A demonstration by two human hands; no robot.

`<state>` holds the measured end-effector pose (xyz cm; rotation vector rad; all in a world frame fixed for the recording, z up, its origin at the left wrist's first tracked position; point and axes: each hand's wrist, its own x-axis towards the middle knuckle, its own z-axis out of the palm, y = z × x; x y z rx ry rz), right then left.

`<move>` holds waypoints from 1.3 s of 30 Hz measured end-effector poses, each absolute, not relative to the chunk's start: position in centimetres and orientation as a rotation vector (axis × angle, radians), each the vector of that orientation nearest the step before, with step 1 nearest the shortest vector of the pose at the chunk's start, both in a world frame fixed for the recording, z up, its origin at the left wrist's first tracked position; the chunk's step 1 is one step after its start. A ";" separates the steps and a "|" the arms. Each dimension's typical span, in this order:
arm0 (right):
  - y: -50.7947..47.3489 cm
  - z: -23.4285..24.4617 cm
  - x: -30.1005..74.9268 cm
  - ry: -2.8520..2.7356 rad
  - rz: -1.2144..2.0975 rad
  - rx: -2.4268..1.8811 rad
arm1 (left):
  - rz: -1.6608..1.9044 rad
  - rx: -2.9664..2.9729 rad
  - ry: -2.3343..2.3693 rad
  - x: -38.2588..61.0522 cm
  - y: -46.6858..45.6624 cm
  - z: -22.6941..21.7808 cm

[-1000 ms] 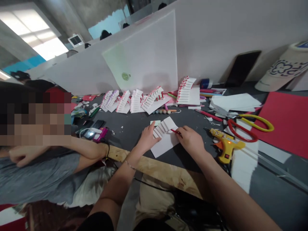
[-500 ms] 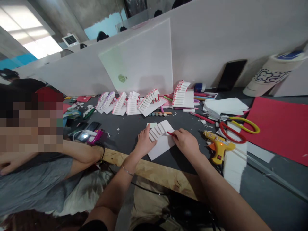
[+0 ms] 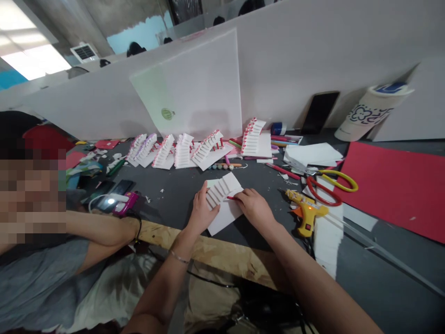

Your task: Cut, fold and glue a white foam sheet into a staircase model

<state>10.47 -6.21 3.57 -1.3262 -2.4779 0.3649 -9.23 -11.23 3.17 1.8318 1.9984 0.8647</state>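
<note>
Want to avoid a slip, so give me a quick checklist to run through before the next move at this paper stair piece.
Left hand steadying the paper stair piece: ok, pressed against its edge.
Right hand holding the red stick: ok, pinched with the tip over the paper.
Glue on the stick: cannot tell, too small to see.
Glue gun apart from the right hand: ok.
Scissors apart from the paper: ok.

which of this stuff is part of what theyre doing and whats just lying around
Part of the job: left hand, white stepped card piece, right hand, red stick, finished stepped models, yellow hot glue gun

Lying about: red-and-yellow-handled scissors, red card sheet, dark tablet, white printed cup
</note>
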 end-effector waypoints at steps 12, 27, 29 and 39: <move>-6.2 3.2 10.1 -2.333 0.501 -1.386 | 0.908 1.858 1.995 -9.4 -11.2 2.6; -6.1 3.6 9.3 -2.188 0.601 -1.486 | 1.009 1.947 1.960 -10.1 -10.7 1.9; -6.1 3.6 9.3 -2.186 0.606 -1.496 | 1.006 1.955 1.962 -10.2 -10.6 1.8; -5.9 3.4 9.0 -2.216 0.565 -1.475 | 1.005 2.007 1.953 -10.3 -10.4 1.6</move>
